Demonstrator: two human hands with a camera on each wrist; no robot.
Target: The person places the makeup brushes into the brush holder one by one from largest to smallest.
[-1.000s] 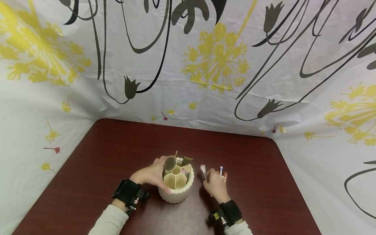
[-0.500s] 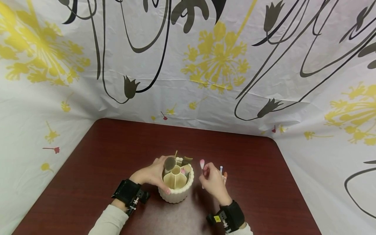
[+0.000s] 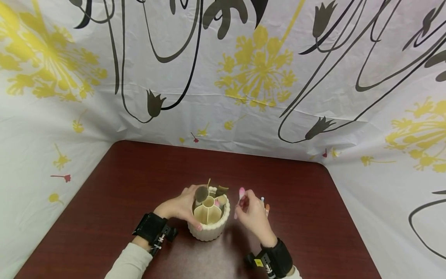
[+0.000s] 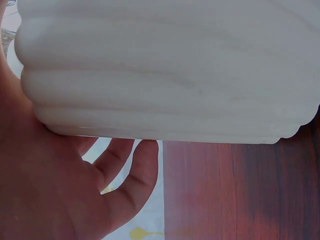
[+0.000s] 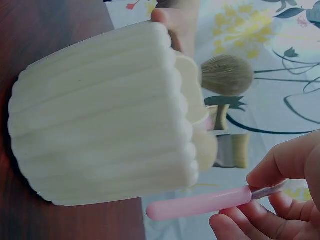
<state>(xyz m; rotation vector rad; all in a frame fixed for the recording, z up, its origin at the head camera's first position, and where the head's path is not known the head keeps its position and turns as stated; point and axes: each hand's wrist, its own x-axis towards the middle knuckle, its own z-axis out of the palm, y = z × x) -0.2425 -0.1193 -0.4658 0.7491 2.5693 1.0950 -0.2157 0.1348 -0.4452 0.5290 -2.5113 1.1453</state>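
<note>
A cream, scalloped brush holder [image 3: 206,233] with inner compartments stands upright on the table, several brushes in its far slots. My left hand [image 3: 179,206] grips it from the left, thumb over the near rim; some fingers show beyond its wall in the left wrist view. Just right of the holder, my right hand [image 3: 256,217] pinches a makeup brush [image 5: 200,204] by its metal neck. Its pink handle points down and its pink-tipped bristles [image 3: 242,191] point up. In the right wrist view, a fluffy round brush [image 5: 227,75] and a flat brush [image 5: 232,151] stick out of the holder.
Behind my right hand, an orange-tipped brush [image 3: 267,207] and a pale-ended stick [image 3: 262,199] are partly hidden. The dark red tabletop [image 3: 167,166] ends against a patterned white cloth [image 3: 223,131] at the back and sides.
My right hand has lifted the pink brush from beside the other brushes, turned it upright and shifted its grip slightly. My left hand and the holder have stayed put.
</note>
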